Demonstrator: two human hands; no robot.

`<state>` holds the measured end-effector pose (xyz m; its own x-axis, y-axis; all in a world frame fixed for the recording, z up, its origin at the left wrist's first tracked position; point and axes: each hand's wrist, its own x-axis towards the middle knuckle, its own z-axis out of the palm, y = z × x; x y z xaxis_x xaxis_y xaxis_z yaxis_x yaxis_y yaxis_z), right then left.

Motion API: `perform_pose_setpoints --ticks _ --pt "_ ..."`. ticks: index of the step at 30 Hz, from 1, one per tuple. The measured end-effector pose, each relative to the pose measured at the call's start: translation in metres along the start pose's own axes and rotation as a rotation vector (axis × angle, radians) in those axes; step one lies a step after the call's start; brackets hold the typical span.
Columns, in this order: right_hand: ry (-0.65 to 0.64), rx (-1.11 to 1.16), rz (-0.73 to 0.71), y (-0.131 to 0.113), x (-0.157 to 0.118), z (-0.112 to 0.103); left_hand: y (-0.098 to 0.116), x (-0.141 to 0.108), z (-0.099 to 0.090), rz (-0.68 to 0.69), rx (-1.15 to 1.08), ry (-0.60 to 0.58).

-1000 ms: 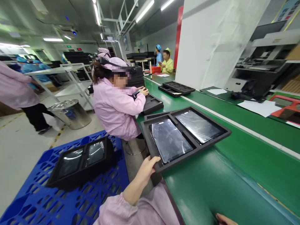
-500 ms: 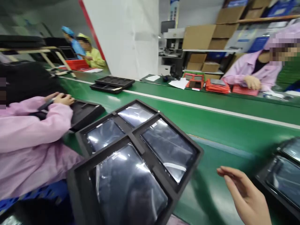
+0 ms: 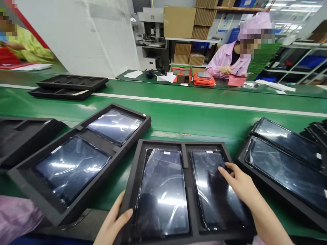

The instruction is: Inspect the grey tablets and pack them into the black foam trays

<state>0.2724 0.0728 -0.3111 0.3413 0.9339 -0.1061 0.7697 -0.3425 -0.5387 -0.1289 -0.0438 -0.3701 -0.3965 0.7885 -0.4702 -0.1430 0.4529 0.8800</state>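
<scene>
tray [image 3: 192,204] seemingly being steadied: left hand [image 3: 116,217] gripping its left side, right hand [image 3: 238,182] curling over its right tablet [image 3: 214,194], grip unclear; next move probably needing level handling.

- Your left hand [image 3: 112,221] is bare, its thumb ending in a short, rounded nail, and the lower edge of the view cuts it off near the wrist
- Your right hand [image 3: 238,180] is bare as well, with slim fingers, some of them partly hidden
- Your right forearm [image 3: 268,212] is uncovered from the wrist down to the edge, slender and smooth in outline
- A scrap of pale pink cloth [image 3: 258,241] shows beside that forearm; you cannot tell from so little whether it is your sleeve or your garment's front
</scene>
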Motion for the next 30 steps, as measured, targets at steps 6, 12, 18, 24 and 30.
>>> perform_pose_setpoints --ticks 6,12,18,24,30 --pt "0.021 0.265 0.229 -0.01 0.007 -0.008 0.019 0.045 0.031 0.468 0.063 -0.14" --pt "-0.054 0.295 0.241 -0.014 0.022 -0.014 0.022 0.061 0.035 0.49 0.343 -0.126" --pt "-0.007 0.199 0.201 -0.027 -0.002 0.004 0.017 0.06 0.03 0.479 0.321 -0.141" --pt "0.059 0.301 0.198 -0.014 -0.005 -0.004 0.008 0.053 0.032 0.512 0.354 -0.125" --pt "-0.09 0.843 0.307 -0.022 -0.009 -0.04 -0.007 0.045 0.036 0.639 0.515 -0.076"
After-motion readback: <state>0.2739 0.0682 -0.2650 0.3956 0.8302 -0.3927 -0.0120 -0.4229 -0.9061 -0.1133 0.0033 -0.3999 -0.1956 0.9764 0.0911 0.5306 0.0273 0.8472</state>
